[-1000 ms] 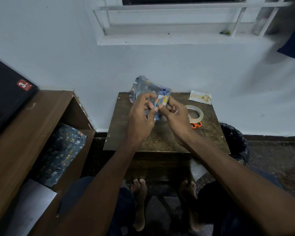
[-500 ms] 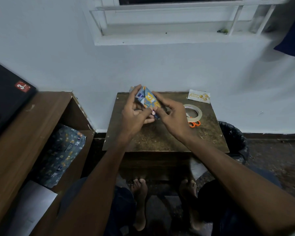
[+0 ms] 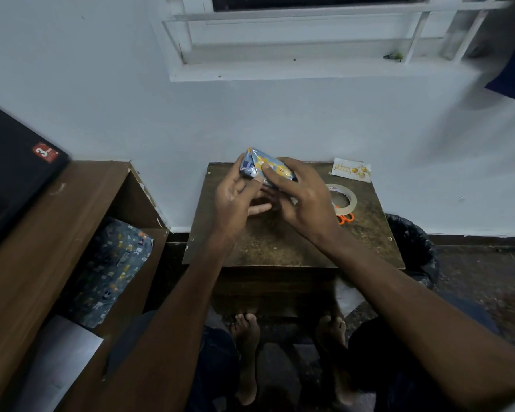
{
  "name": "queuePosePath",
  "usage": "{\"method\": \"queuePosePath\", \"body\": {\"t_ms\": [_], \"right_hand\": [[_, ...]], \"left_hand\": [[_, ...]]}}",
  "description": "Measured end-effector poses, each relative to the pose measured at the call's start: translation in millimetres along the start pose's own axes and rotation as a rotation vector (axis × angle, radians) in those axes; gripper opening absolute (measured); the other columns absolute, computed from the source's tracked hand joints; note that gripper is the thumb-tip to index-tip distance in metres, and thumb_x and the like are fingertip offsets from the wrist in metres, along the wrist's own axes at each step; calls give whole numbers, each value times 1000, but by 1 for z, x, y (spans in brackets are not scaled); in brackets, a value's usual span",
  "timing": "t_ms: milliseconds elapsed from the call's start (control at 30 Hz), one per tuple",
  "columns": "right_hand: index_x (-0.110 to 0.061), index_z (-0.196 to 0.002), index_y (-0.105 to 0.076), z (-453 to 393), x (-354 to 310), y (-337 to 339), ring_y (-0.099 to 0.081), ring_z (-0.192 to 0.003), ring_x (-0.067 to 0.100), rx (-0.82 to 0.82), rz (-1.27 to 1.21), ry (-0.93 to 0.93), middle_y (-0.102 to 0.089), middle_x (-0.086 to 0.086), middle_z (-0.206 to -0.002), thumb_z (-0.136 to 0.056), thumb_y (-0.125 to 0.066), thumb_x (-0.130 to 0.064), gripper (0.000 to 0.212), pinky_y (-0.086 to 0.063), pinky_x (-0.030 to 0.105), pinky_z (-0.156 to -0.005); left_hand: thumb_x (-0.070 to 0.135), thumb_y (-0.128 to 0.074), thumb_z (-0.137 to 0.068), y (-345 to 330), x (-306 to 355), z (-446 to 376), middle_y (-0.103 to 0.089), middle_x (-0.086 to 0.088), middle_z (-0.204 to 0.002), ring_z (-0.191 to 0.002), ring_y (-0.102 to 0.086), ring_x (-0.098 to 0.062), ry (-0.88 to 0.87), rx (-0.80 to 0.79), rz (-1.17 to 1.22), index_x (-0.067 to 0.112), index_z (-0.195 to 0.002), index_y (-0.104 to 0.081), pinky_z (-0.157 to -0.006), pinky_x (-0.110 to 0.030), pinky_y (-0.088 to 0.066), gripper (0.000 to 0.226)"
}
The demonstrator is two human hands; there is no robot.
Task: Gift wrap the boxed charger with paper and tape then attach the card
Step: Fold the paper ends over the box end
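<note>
A small box wrapped in blue and yellow patterned paper (image 3: pixel 265 166) is held above the far part of a small wooden table (image 3: pixel 280 242). My left hand (image 3: pixel 235 197) grips its left end, thumb up along the side. My right hand (image 3: pixel 301 194) holds its right side, with the thumb pressing a folded flap on top. The white greeting card (image 3: pixel 351 169) lies at the table's far right corner. A roll of clear tape (image 3: pixel 341 200) lies right of my right hand.
Orange scissors (image 3: pixel 345 218) peek out beneath the tape roll. A wooden shelf unit (image 3: pixel 54 233) on the left holds a sheet of patterned wrapping paper (image 3: pixel 113 269) and white paper. A black bin bag (image 3: pixel 411 242) sits right of the table. The wall is close behind.
The loose paper end that stood up a second ago has been folded down onto the box. Both hands shifted slightly away from me with it.
</note>
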State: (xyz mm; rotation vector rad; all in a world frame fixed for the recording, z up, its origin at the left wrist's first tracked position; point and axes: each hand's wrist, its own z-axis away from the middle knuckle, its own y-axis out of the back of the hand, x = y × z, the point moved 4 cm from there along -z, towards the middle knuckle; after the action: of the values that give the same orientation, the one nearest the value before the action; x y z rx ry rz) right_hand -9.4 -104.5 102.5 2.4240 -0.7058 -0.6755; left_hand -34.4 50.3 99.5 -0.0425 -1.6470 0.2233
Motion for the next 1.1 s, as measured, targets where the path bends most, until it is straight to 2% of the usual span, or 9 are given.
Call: {"method": "queuePosePath", "body": {"t_ms": [167,267,333,467,567,733,967,1033,1100], "right_hand": [[-18,-133,-72,-5,12,8,-63,-113,34,102,-24,-104,-66,17,-129,-92,-66,-10,43,-51,39,-96],[-17,-133,-73,-4,11,5,-62,-112,35,94,-22,-93,-66,17,-129,-92,-65,-10,43,-46,35,-96],[-17,-135,-71,-3,9,4,-61,-113,35,69,-17,-60,-65,18,-131,-91,-67,-5,46,-45,34,-97],[-17,-134,-72,-6,4,6,-61,-113,32,82,-78,-81,-66,16,-130,-89,-74,-2,47,-47,34,-97],[-19,-135,-71,-8,3,12,-61,-115,28,22,-150,-89,-67,12,-131,-92,-75,-7,45,-48,34,-97],[-21,-136,-70,-12,7,18,-60,-118,26,-81,-198,-56,-66,12,-132,-94,-73,-10,44,-48,34,-98],[-10,-139,-67,-17,27,29,-62,-122,20,47,-403,-293,-68,10,-128,-97,-67,-3,42,-56,40,-98],[-7,-138,-67,-16,31,34,-63,-123,19,70,-428,-330,-69,10,-128,-97,-66,0,41,-55,38,-101],[-6,-138,-67,-15,32,36,-63,-123,20,78,-464,-356,-70,10,-128,-98,-65,0,40,-55,37,-101]], "left_hand": [[28,-47,-114,12,-3,-14,-78,-11,-108,-103,-78,-27,2,60,-13,14,-156,-49,-80,-38,-66,44],[52,-40,-113,33,-27,-21,-80,-15,-104,-92,-80,-28,300,175,48,10,-159,-36,-72,-36,-66,63],[72,-33,-106,38,-46,-21,-79,-23,-110,-101,-79,-36,566,84,108,6,-159,-26,-82,-42,-66,85],[91,-28,-92,25,-66,-19,-70,-35,-125,-117,-72,-46,760,-100,257,8,-153,-43,-100,-49,-58,105],[85,-41,-95,25,-72,-28,-65,-37,-133,-124,-66,-52,737,-43,498,2,-151,-49,-106,-51,-56,101],[62,-54,-102,32,-75,-36,-61,-40,-136,-126,-59,-62,746,-31,565,-2,-148,-53,-119,-55,-45,79],[86,-74,-65,40,-68,-40,-70,-12,-140,-128,-69,-33,655,-140,203,17,-148,-55,-99,-48,-59,110],[66,-94,-58,41,-66,-42,-71,-7,-139,-131,-67,-28,595,-165,173,20,-142,-56,-96,-42,-62,104],[28,-91,-79,38,-69,-43,-76,-5,-128,-132,-65,-29,534,-153,155,14,-136,-57,-91,-35,-63,68]]}}
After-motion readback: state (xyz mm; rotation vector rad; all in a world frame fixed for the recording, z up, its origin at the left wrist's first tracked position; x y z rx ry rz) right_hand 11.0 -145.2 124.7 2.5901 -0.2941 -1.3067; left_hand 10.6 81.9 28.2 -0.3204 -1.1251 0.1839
